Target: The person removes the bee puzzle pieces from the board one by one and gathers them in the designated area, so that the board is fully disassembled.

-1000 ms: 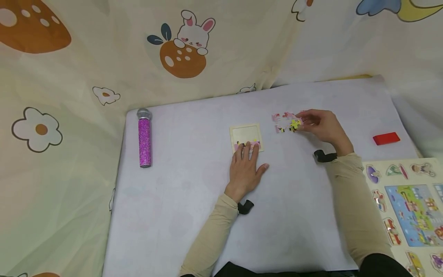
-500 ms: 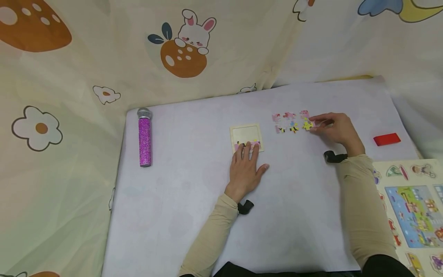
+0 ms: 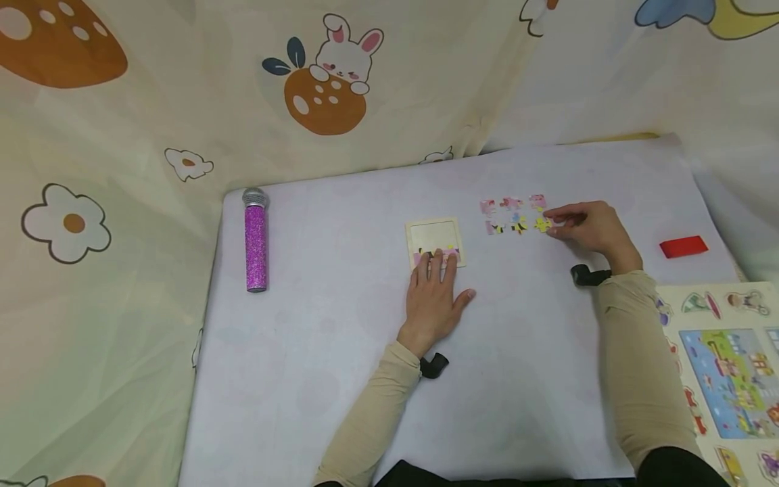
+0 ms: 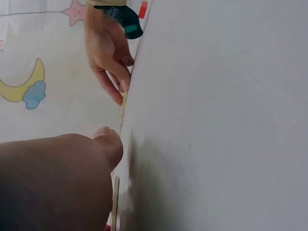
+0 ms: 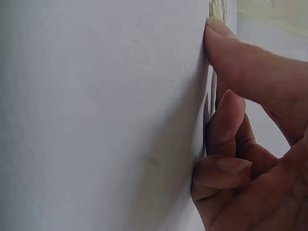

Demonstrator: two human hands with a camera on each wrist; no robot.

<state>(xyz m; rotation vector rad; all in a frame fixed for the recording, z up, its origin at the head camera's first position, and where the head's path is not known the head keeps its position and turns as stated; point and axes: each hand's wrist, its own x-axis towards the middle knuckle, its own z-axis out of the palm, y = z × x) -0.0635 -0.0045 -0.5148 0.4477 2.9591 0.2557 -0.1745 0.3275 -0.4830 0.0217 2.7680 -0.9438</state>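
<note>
In the head view, my left hand [image 3: 433,306] lies with spread, straight fingers on the lower edge of a small square puzzle tray [image 3: 433,233]. A strip of pink puzzle pieces [image 3: 452,251] shows in the tray by the fingertips, partly hidden by them. To the right, my right hand [image 3: 593,230] pinches a yellow jigsaw puzzle piece [image 3: 541,224] at its right edge, low over the table. Beside it lie several loose pink, yellow and black pieces [image 3: 498,228]. The right wrist view shows the thumb [image 5: 224,48] against the piece's yellow edge [image 5: 216,9].
A glittery purple microphone [image 3: 256,247] lies at the left of the white table [image 3: 341,325]. A red block [image 3: 683,247] lies near the right edge. A large picture puzzle board [image 3: 672,314] occupies the lower right corner, partly behind the right sleeve. A printed curtain [image 3: 213,81] hangs behind.
My right hand has moved right with the yellow puzzle piece, away from the other loose pieces, and then nearly stopped. The left hand has stayed on the tray.
</note>
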